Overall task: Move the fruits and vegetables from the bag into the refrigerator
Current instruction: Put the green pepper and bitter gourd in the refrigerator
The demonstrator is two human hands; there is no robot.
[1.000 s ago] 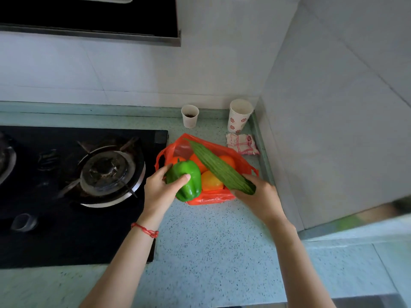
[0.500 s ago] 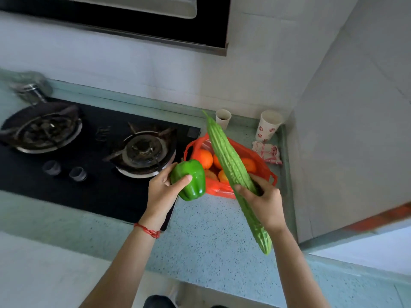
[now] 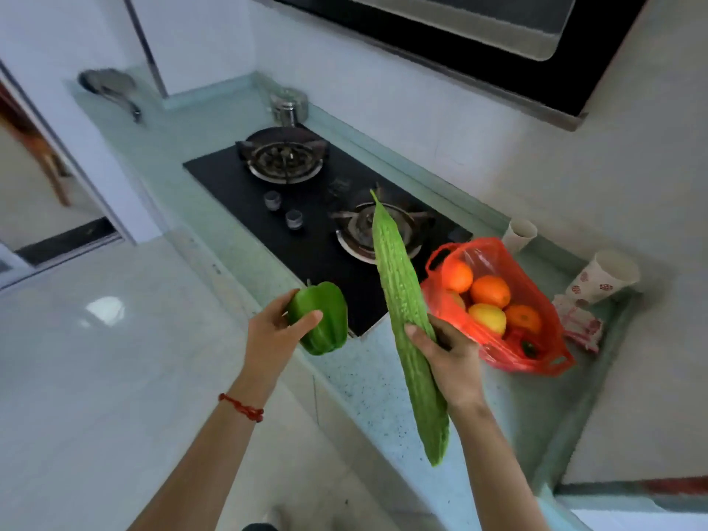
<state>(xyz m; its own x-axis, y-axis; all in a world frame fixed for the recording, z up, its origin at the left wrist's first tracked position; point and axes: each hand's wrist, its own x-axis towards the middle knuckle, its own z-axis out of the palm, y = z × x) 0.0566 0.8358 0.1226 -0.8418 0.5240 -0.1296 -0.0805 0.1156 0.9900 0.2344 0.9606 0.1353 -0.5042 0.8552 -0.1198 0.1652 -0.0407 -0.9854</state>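
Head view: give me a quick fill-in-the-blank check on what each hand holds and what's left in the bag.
1. The left hand holds a green ____.
2. The right hand holds the long bitter gourd in a grip around its ____ section, tip pointing up.
3. The fruit still in the red bag sits beside the black ____ on the counter.
4. Among the oranges in the bag lies one ____ fruit.

Missing words: bell pepper; middle; stove; yellow
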